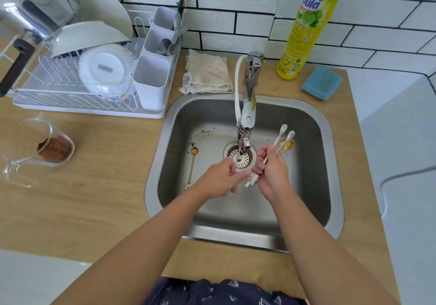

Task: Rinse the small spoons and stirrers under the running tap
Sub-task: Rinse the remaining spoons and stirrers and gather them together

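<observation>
Head view, centre of the frame: my right hand (271, 175) has its grip curled around a bundle of small white and gold spoons and stirrers (282, 140), bowls fanned toward the upper right over the steel sink (313, 186). My left hand (219, 180) rubs at the handle ends below the chrome tap (246, 125); I cannot tell whether it pinches anything. One thin gold spoon (192, 165) lies on the sink floor, left of the drain. To rinse well, I should swing the bowls under the spout and roll them.
</observation>
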`<action>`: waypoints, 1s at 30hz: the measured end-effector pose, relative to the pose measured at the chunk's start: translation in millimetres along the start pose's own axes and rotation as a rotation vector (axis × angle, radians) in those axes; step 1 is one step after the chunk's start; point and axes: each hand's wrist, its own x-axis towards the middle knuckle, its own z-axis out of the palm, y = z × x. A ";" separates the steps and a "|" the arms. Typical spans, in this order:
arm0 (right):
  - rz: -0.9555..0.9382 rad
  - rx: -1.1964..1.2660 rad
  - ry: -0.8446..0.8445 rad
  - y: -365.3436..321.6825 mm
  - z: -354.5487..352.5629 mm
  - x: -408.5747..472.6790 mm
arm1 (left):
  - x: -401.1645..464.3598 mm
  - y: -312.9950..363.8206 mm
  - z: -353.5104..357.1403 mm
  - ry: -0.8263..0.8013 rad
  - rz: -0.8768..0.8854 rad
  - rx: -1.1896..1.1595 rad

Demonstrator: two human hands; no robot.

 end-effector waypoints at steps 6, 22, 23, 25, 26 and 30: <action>0.128 0.088 -0.030 -4.4 -16.5 -2.8 | 38.4 -62.3 -43.4 0.311 -0.198 0.577; 0.070 -0.255 0.108 12.4 -6.6 2.6 | 21.6 -29.5 -9.2 0.125 -0.261 -0.320; 0.063 -0.303 0.134 14.4 -3.9 3.6 | 18.0 -23.8 -5.7 0.112 -0.243 -0.427; 0.063 -0.384 0.136 17.1 2.6 5.2 | 11.7 -15.1 -1.4 0.090 -0.217 -0.573; 0.066 -0.424 0.108 18.1 6.0 5.5 | 8.7 -12.1 -0.5 0.083 -0.211 -0.610; 0.026 -0.545 -0.002 22.9 19.8 7.8 | 1.2 -8.4 -0.1 0.081 -0.193 -0.656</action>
